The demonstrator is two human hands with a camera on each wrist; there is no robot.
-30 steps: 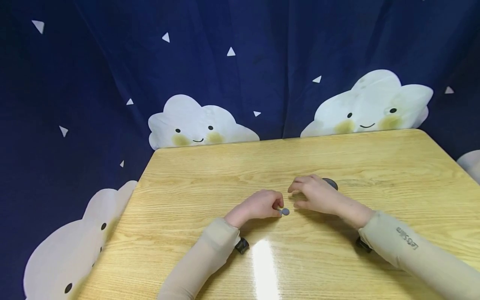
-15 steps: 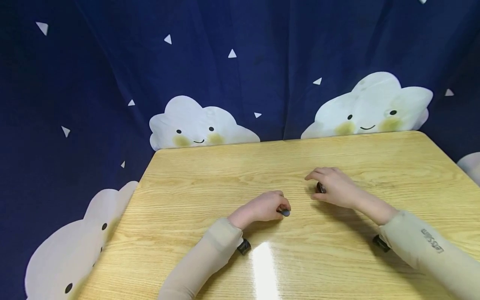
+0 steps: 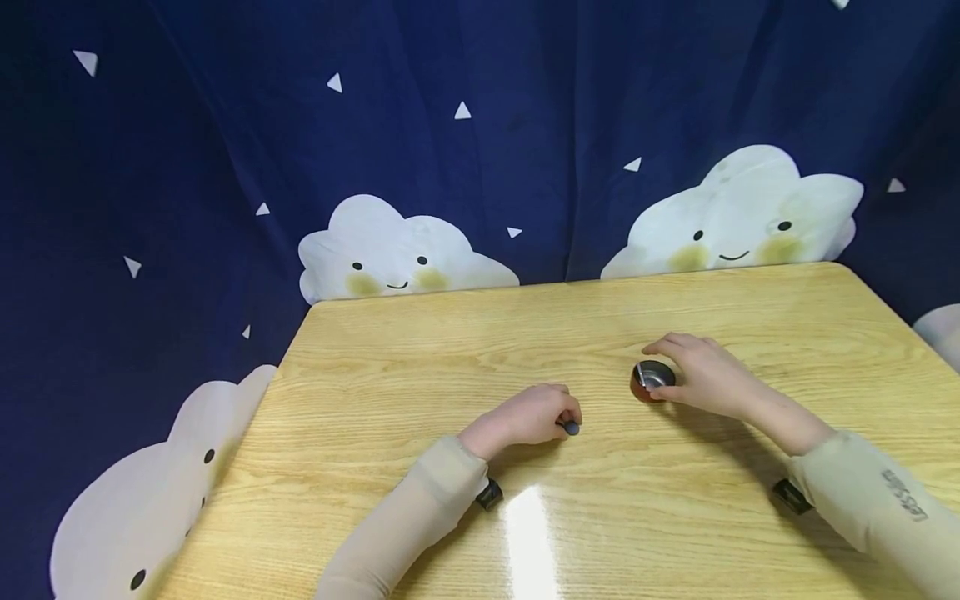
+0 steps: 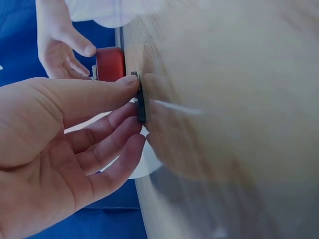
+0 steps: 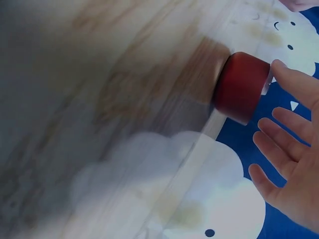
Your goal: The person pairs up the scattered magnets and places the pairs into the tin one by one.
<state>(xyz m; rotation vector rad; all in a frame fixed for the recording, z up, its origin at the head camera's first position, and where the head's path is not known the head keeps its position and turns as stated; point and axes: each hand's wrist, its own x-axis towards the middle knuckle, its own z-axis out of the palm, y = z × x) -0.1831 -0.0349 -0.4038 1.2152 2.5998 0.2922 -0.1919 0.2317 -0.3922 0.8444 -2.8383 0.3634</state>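
Nearest the viewer, low in the head view, two beige sleeves [image 3: 420, 508] enter from the bottom edge and rest on a glossy wooden table [image 3: 450, 367]; a dark wrist-mounted device [image 3: 489, 494] shows under the left cuff.

The left hand [image 3: 525, 417], just below frame centre, lies knuckles up with fingers curled. Its fingertips [image 4: 130, 79] hold a small dark flat disc [image 3: 572, 428] against the tabletop; the left wrist view shows the thumb tip on the disc's upper edge and the other fingers curled close beneath it.

A little farther back and to the right of centre, the right hand [image 3: 705, 379] sits beside a small round red container [image 3: 651, 381] with a metallic top. The fingers are spread and loosely curved about its right side. In the right wrist view the fingers [image 5: 286, 149] are fanned apart, the thumb close to the rim; contact cannot be confirmed.

The disc and the container are apart.

Behind the table's far edge hangs a dark blue curtain [image 3: 525, 100] printed with smiling white clouds [image 3: 397, 250] and small triangles.
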